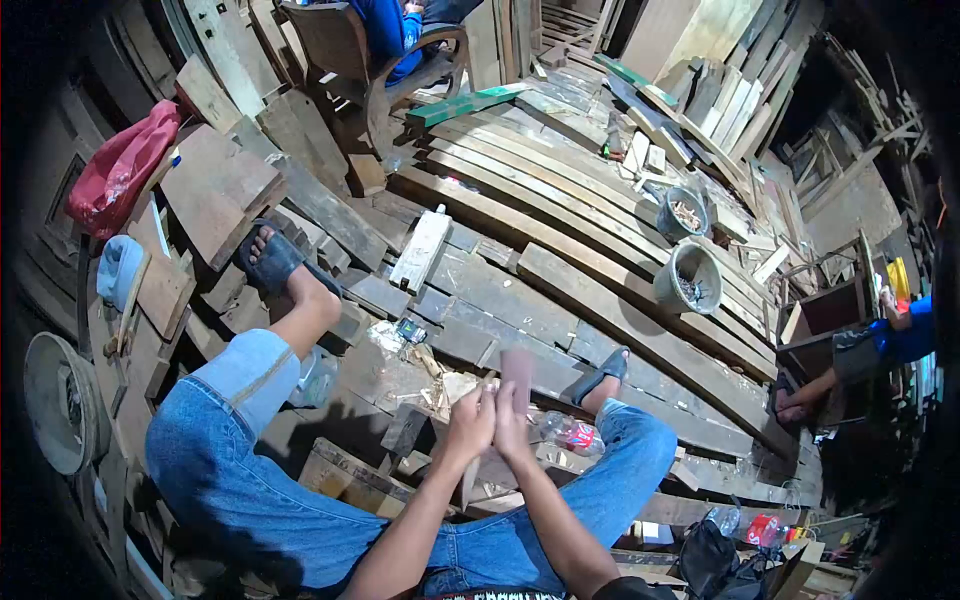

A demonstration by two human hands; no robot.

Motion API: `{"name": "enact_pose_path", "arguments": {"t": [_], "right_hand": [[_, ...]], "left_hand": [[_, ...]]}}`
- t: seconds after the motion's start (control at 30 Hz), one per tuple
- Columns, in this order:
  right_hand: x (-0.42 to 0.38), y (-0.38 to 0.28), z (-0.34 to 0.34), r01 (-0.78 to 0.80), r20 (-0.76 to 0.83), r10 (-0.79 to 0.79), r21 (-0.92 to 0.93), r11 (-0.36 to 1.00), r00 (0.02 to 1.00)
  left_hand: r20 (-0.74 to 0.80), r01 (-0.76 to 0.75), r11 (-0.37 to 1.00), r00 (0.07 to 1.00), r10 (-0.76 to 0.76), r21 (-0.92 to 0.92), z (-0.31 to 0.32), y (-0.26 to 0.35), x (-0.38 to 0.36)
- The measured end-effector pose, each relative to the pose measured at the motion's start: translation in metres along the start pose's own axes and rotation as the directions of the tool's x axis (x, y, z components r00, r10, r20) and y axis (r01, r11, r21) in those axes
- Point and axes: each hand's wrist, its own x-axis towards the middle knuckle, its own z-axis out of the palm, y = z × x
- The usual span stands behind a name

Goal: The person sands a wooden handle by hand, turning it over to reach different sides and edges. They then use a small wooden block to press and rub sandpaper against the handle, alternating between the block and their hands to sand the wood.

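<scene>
My left hand [468,422] and my right hand [511,424] are pressed together between my knees, fingers closed. Above the fingers of my right hand stands a flat reddish-brown strip [516,370] that looks like sandpaper. A thin, pointed, wood-coloured piece [469,484] shows below my left hand; its upper part is hidden by the palms. Wood shavings [436,388] lie on the planks just beyond my hands. Close by my right wrist, a plastic bottle with a red label [572,432] lies on its side.
Long wooden beams [600,290] cross the floor ahead. Two buckets, one grey [688,278] and one darker [682,213], stand on them. A whitish block [421,248] lies nearer. One person sits on a wooden chair [335,45]; another person's leg [808,393] shows at right.
</scene>
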Motion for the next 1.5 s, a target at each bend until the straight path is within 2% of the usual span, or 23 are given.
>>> {"name": "enact_pose_path", "arguments": {"t": [0.03, 0.17, 0.23, 0.3, 0.4, 0.43, 0.5, 0.57, 0.7, 0.73, 0.83, 0.87, 0.93, 1.03, 1.07, 1.17, 1.2, 1.23, 1.3, 1.33, 1.43, 1.47, 1.5], "right_hand": [[-0.007, 0.005, 0.005, 0.174, -0.004, -0.175, -0.062, 0.983, 0.985], [-0.020, 0.016, 0.011, 0.220, 0.108, -0.220, 0.007, 0.975, 0.970], [-0.002, -0.013, -0.007, -0.163, 0.192, 0.162, -0.008, 0.987, 0.968], [-0.013, -0.034, -0.005, -0.114, 0.123, 0.128, -0.117, 0.987, 0.984], [-0.029, 0.016, 0.019, 0.238, 0.128, -0.225, -0.102, 0.966, 0.966], [-0.028, 0.015, 0.017, 0.185, 0.132, -0.172, -0.089, 0.979, 0.976], [-0.021, 0.006, 0.011, 0.073, 0.148, -0.064, -0.059, 0.996, 0.987], [-0.009, -0.019, 0.003, -0.042, 0.097, 0.039, 0.026, 0.999, 0.994], [-0.005, -0.004, 0.007, 0.038, 0.026, -0.035, -0.107, 0.994, 0.999], [-0.003, 0.000, 0.008, 0.033, 0.013, -0.032, -0.113, 0.993, 0.999], [-0.005, 0.010, 0.012, 0.006, -0.021, -0.009, -0.130, 0.991, 1.000], [0.000, 0.004, 0.003, -0.152, 0.042, 0.157, -0.100, 0.983, 0.987], [0.000, -0.002, -0.001, -0.311, 0.095, 0.317, -0.075, 0.947, 0.944], [-0.014, 0.024, 0.023, 0.036, -0.035, -0.040, -0.108, 0.994, 0.999], [-0.012, 0.027, 0.022, 0.031, -0.041, -0.036, -0.108, 0.994, 0.999], [-0.009, -0.012, 0.008, -0.290, 0.005, 0.292, -0.109, 0.951, 0.956], [-0.016, -0.037, 0.007, -0.404, 0.002, 0.405, 0.065, 0.912, 0.914], [-0.014, -0.020, 0.009, -0.176, -0.067, 0.175, -0.010, 0.984, 0.982], [-0.006, 0.030, 0.012, -0.221, -0.071, 0.215, -0.091, 0.971, 0.974], [-0.004, 0.033, 0.012, -0.213, -0.080, 0.206, -0.087, 0.973, 0.975], [-0.011, 0.015, 0.014, -0.009, -0.142, 0.037, 0.196, 0.981, 0.989], [0.010, 0.031, -0.013, -0.300, 0.006, 0.301, -0.026, 0.953, 0.954], [-0.005, -0.027, -0.017, -0.394, 0.075, 0.394, -0.019, 0.919, 0.916]], "left_hand": [[-0.028, 0.016, 1.000, 0.999, -0.016, 0.006, -0.005, 0.000, 0.004], [0.000, 0.036, 0.995, 0.999, -0.037, -0.090, -0.021, 0.010, 0.006], [0.031, 0.048, 0.996, 0.998, -0.046, -0.080, -0.012, 0.015, 0.001], [0.033, 0.040, 0.998, 0.999, -0.039, -0.049, -0.014, 0.021, -0.001], [0.055, 0.069, 0.993, 0.996, -0.064, -0.098, -0.032, 0.021, 0.009], [0.030, 0.031, 0.997, 0.999, -0.029, -0.072, -0.032, 0.016, 0.011], [0.107, 0.211, 0.977, 0.971, -0.212, 0.014, -0.034, 0.032, 0.002], [0.080, 0.018, 1.000, 0.997, -0.018, 0.007, -0.018, 0.019, -0.001], [0.123, 0.181, 0.972, 0.979, -0.164, -0.150, -0.026, 0.006, 0.006], [0.043, 0.062, 0.987, 0.998, -0.056, -0.150, -0.025, 0.001, 0.008], [0.148, 0.187, 0.981, 0.973, -0.177, -0.058, -0.024, 0.017, 0.000], [0.158, 0.176, 0.979, 0.969, -0.190, 0.098, -0.022, 0.028, -0.003], [0.130, 0.118, 0.993, 0.984, -0.121, 0.027, -0.017, 0.025, -0.004], [0.079, -0.010, 0.996, 0.997, 0.017, -0.093, -0.030, 0.017, 0.009], [0.080, 0.137, 0.990, 0.988, -0.133, -0.046, -0.031, 0.015, 0.008], [0.131, 0.178, 0.961, 0.969, -0.209, 0.212, -0.028, 0.026, 0.000], [0.097, 0.090, 0.990, 0.990, -0.100, 0.105, -0.015, 0.008, -0.002], [0.105, 0.109, 0.988, 0.987, -0.120, 0.109, -0.014, 0.013, -0.003], [0.056, 0.069, 0.980, 0.995, -0.080, 0.186, -0.020, 0.016, 0.002], [0.051, 0.138, 0.988, 0.989, -0.142, 0.072, -0.023, 0.019, 0.002], [0.111, 0.167, 0.986, 0.979, -0.169, 0.026, -0.022, 0.025, 0.000], [0.057, 0.053, 0.995, 0.997, -0.058, 0.085, -0.015, 0.030, -0.008], [0.082, 0.022, 0.998, 0.996, -0.027, 0.061, -0.009, 0.024, -0.008]]}}
